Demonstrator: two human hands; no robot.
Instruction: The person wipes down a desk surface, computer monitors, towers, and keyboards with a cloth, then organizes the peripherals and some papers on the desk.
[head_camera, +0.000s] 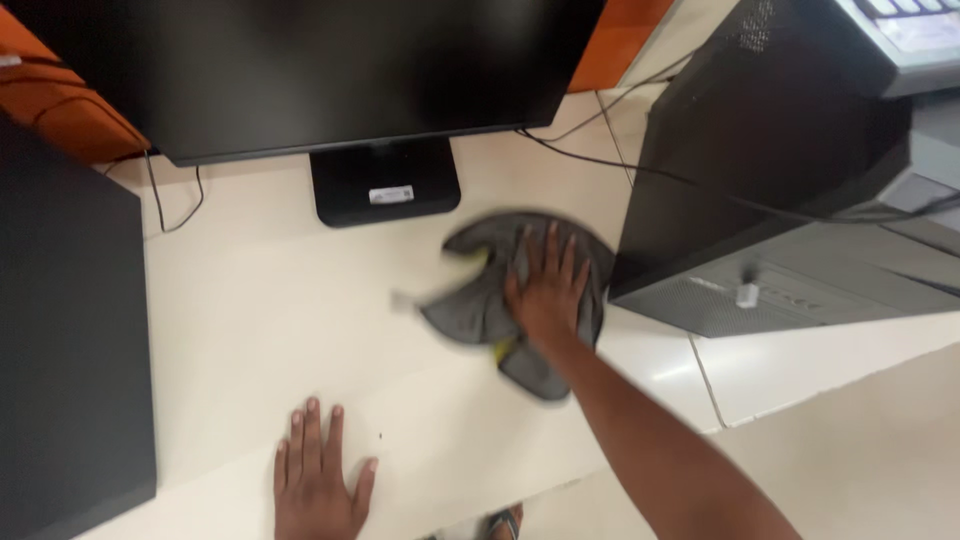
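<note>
My right hand (546, 282) presses flat, fingers spread, on a crumpled grey cloth (480, 300) with a small yellow patch, lying on a cream desk (270, 320) just right of a black monitor stand (385, 180). The cloth looks blurred. Near the desk's front edge my left hand (318, 478) rests flat on the bare desktop, fingers apart and holding nothing. The black monitor (320, 70) hangs over the back of the desk.
A black computer tower (760, 190) stands right of the cloth, close to my right hand. A dark box (70, 340) fills the left side. Black cables (175, 205) run behind the monitor. Pale floor tiles (830, 400) show at the lower right.
</note>
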